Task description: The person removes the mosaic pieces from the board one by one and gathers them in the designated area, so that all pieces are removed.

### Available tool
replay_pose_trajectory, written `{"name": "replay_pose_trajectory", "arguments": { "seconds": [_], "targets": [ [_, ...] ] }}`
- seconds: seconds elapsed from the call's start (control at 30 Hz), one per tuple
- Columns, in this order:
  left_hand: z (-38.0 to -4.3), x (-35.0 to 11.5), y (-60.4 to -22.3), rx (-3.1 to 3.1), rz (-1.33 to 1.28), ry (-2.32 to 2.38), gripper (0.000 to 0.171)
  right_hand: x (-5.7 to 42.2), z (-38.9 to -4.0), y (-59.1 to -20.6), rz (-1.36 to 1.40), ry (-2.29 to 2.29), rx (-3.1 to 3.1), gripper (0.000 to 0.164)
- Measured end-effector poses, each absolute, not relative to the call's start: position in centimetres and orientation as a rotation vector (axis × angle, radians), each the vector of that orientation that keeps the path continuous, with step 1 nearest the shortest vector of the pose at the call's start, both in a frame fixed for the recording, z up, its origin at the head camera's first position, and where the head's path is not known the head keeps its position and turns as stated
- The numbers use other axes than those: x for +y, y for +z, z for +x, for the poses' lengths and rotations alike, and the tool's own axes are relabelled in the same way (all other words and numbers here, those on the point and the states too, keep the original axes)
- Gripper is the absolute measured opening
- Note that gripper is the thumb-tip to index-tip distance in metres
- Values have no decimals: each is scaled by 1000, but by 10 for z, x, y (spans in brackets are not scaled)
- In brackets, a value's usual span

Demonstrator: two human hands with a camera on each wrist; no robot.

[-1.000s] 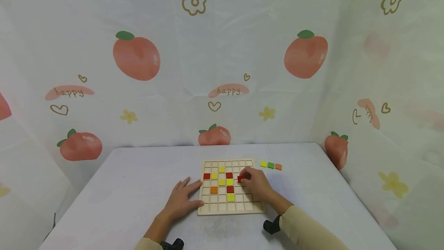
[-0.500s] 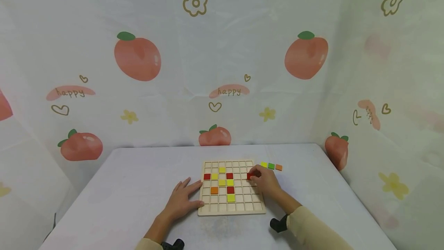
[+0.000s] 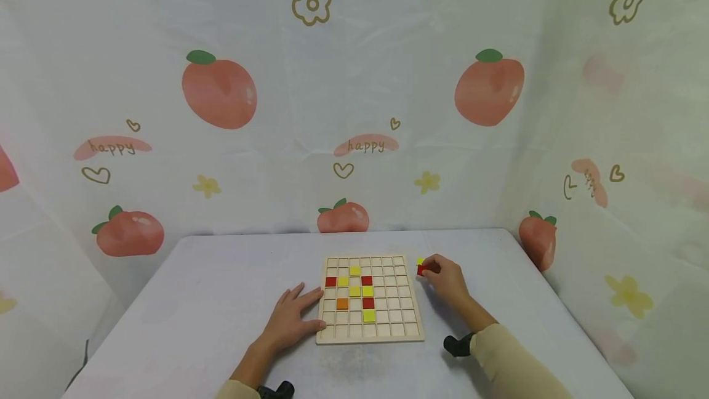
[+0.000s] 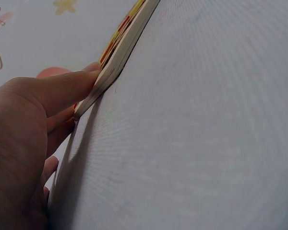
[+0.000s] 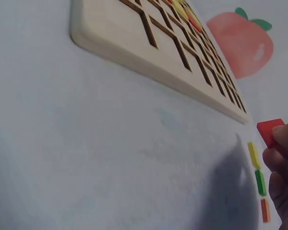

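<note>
Wooden grid board, right of the left hand, which touches its edge with fingers spread; contents: three red tiles, five yellow tiles, one orange tile. Square red piece, pinched by the right hand; loose yellow, green and orange pieces beside it. Backdrop beyond both hands, printed "happy".

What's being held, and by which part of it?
Red tile, pinched by one side in the right hand. Left hand holds nothing, touching the left edge of the wooden board.

Board across high head, close wrist views
</note>
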State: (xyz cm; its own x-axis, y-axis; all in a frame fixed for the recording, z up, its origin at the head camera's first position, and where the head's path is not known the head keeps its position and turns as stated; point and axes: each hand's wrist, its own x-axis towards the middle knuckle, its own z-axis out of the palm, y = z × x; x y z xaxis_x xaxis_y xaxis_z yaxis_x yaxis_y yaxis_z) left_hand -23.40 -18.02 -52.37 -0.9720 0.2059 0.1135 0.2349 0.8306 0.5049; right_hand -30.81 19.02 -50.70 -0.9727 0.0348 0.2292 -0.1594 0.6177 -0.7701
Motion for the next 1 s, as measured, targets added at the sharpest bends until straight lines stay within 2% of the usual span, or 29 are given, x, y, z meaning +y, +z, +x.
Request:
{"name": "replay_pose_trajectory", "arguments": {
  "seconds": [0.5,1.0],
  "targets": [
    [-234,-180,-524,-2953,-354,-826,76,225,-305,-508,-112,1285,-2615,15],
    [-236,-180,-527,-2961,-344,-813,77,251,-305,-513,-202,1271,-2612,17]
  ]
}}
